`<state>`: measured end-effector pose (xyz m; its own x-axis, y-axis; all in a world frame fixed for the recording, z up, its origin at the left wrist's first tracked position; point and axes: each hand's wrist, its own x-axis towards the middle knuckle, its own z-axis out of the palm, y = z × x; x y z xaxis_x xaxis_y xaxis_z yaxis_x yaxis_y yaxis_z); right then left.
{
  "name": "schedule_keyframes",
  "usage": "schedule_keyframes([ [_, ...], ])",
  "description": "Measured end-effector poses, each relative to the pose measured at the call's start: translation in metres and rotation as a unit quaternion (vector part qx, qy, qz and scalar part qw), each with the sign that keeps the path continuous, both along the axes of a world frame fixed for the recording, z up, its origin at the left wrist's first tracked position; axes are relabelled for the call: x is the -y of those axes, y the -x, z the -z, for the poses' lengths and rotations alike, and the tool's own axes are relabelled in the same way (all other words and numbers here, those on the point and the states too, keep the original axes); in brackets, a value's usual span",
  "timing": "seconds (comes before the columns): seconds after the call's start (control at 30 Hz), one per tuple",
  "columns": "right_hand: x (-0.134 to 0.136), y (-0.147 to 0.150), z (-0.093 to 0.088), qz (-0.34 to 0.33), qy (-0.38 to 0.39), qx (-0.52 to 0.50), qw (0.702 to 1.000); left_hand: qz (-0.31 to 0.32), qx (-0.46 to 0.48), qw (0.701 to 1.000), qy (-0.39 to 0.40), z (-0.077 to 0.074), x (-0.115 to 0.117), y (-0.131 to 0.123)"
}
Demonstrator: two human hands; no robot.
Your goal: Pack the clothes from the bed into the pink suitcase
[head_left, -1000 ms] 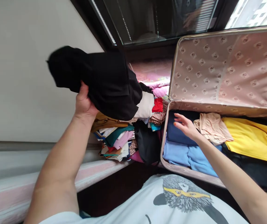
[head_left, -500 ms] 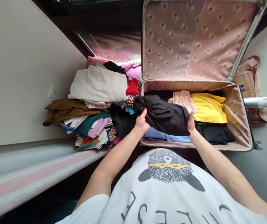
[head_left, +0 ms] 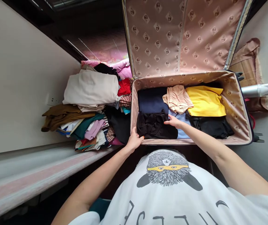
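While the open suitcase [head_left: 239,107] lies with its patterned lid [head_left: 178,34] standing up at 12 o'clock, a crumpled black garment [head_left: 156,126] sits inside the tub in the corner at 7 o'clock, against the near wall. The left hand [head_left: 135,139] rests on the rim at that corner, at 9 o'clock of the garment, fingers curled toward its edge; whether they pinch the cloth I cannot tell. The right hand [head_left: 174,121] lies wide and flat at 2 o'clock of the garment, its fingertips touching the cloth and gripping nothing. A folded navy piece [head_left: 151,100] lies just beyond the garment at 12 o'clock, and pale blue cloth [head_left: 182,133] shows at its 3 o'clock side under the right wrist. A beige piece [head_left: 177,98] lies mid-tub, with a yellow shirt [head_left: 205,101] and dark clothes [head_left: 212,126] toward 3 o'clock. A heap of mixed clothes [head_left: 89,125] is piled outside the suitcase at 9 o'clock, topped by a cream folded piece [head_left: 91,87].
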<state>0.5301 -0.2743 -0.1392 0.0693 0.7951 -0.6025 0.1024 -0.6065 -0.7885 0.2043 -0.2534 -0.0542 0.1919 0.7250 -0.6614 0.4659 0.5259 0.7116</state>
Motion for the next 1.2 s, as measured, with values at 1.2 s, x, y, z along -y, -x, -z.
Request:
schedule_keyframes([
  [1.2,-0.013,0.065,-0.007,-0.312,-0.27,0.407,0.815,0.729,-0.159,0.642,-0.175,0.047,-0.055,-0.052],
])
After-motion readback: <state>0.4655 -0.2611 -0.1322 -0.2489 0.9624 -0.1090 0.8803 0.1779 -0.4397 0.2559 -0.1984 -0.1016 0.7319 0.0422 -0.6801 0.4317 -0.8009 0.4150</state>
